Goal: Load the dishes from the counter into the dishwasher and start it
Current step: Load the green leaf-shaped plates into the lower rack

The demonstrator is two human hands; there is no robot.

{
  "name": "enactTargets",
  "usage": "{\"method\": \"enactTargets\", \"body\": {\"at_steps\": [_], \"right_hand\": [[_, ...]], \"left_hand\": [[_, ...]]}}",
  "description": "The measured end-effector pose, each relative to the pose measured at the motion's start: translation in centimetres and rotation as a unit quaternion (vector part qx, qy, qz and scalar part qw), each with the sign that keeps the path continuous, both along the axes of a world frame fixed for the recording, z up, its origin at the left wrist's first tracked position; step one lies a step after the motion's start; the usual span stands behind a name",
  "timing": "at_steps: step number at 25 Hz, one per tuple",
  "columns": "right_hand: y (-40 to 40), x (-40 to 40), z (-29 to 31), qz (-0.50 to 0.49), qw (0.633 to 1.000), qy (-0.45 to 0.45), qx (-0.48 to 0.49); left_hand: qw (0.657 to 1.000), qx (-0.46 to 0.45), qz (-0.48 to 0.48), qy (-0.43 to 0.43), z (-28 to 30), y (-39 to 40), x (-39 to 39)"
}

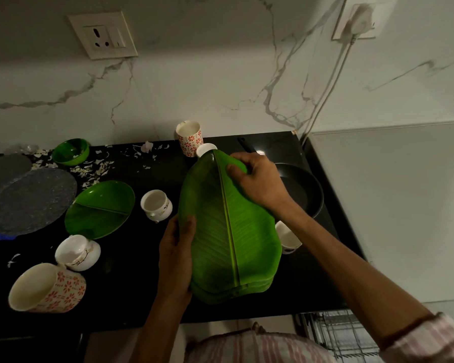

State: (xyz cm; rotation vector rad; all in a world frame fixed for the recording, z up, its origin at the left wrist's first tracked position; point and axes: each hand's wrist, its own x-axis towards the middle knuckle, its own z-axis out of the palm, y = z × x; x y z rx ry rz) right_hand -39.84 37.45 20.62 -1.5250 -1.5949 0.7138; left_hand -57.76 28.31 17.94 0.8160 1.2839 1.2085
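Both hands grip a stack of green leaf-shaped plates [231, 226] above the black counter [131, 292]. Left hand [176, 260] curls around the near-left edge, thumb on the top surface. Right hand [257, 182] clamps the far-right edge, thumb pressed on the glossy upper face. The top plate is moulded with a raised central rib and fine veined ridges, imitating a banana leaf; several matching rims show at the near end of the stack.

Left of the stack stand a small white cup [156, 205] and a single oval green plate [100, 208] with a divider rib. Nearer lie a white floral cup [78, 252] and a red-flower-printed mug [47, 288], both tipped on their sides. A round green bowl [71, 151], a speckled grey disc [29, 203] and scattered white flakes occupy the far left. A dark frying pan [302, 189] sits behind the right forearm. A wire dishwasher rack [336, 334] shows below the counter edge.
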Motion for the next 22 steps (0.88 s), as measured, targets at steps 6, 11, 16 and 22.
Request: {"method": "enactTargets", "body": {"at_steps": [6,11,16,22], "right_hand": [[-3.2,3.0,0.0,0.05,0.965,0.196,-0.169],[-6.6,3.9,-1.3,0.052,0.932,0.293,-0.207],[-8.2,4.6,-1.9,0.032,0.932,0.313,-0.18],[-10.8,4.4,-0.7,-0.029,0.979,0.172,-0.102]], "left_hand": [[0.999,-0.013,0.022,-0.026,-0.3,0.1,2.2],[0.998,-0.03,0.043,-0.038,-0.4,-0.2,3.9],[0.999,-0.035,0.029,0.004,-1.0,-1.3,4.8],[0.997,-0.006,-0.057,0.054,-1.5,-2.8,4.9]]}}
